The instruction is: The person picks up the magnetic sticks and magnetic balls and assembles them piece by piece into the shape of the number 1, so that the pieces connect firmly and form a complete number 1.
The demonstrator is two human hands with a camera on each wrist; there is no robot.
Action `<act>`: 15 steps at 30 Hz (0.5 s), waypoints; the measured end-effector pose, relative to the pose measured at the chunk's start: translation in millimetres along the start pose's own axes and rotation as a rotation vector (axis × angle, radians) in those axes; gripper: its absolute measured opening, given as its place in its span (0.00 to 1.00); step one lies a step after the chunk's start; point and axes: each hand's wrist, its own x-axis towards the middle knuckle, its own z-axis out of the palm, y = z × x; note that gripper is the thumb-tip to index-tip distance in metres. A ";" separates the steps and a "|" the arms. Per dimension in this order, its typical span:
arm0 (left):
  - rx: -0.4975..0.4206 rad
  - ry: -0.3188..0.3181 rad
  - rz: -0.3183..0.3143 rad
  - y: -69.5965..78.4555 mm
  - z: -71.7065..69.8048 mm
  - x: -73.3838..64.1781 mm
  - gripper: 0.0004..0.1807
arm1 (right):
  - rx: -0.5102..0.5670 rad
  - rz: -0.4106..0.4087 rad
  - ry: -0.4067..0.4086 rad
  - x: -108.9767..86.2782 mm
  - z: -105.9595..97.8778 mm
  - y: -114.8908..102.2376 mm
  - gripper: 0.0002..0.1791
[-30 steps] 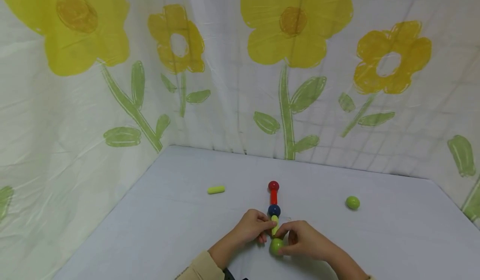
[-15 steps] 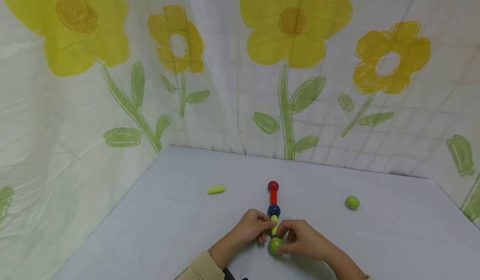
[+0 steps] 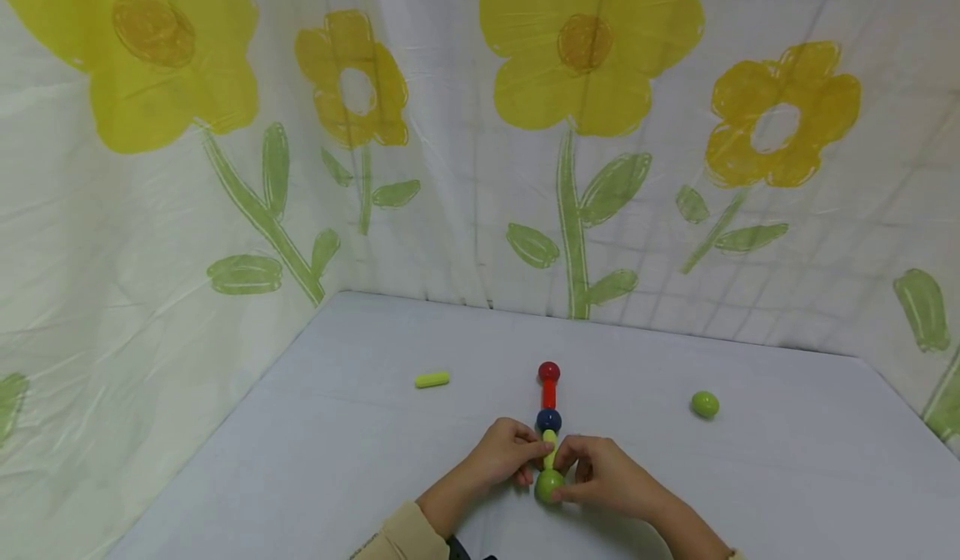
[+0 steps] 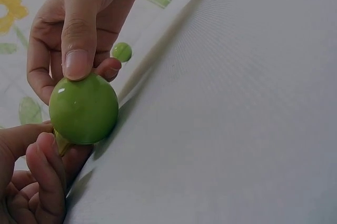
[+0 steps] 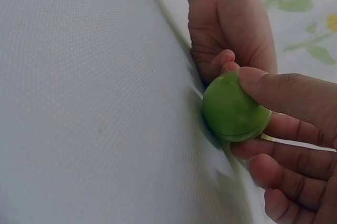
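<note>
In the head view, my left hand [image 3: 504,456] pinches a yellow-green rod [image 3: 550,462] that lies in a line of joined toy pieces. Beyond that rod come a dark blue ball [image 3: 548,420], a red rod [image 3: 549,394] and a red ball [image 3: 549,372]. My right hand [image 3: 611,478] holds a green ball [image 3: 548,487] at the near end of the yellow-green rod, and the two appear to touch. Both wrist views show the right thumb on the green ball [image 4: 84,109]; this ball largely hides the rod there.
A loose yellow-green rod [image 3: 432,380] lies to the left on the white table [image 3: 360,443]. Another green ball [image 3: 705,404] rests on the right side. Behind the table hangs a white curtain [image 3: 450,210] printed with yellow flowers.
The right hand has moved the green ball slightly away from me, up against the rod's near end, narrowing the gap. My left hand stays on the rod.
</note>
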 end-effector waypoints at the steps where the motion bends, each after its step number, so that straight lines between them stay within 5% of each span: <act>1: 0.001 0.001 -0.001 0.1 0.1 0.1 0.11 | 0.001 0.000 0.000 0.1 0.0 0.3 0.14; 15: 0.081 0.109 0.053 -5.1 -13.1 5.6 0.11 | -0.003 0.038 0.008 1.8 -1.6 -0.2 0.14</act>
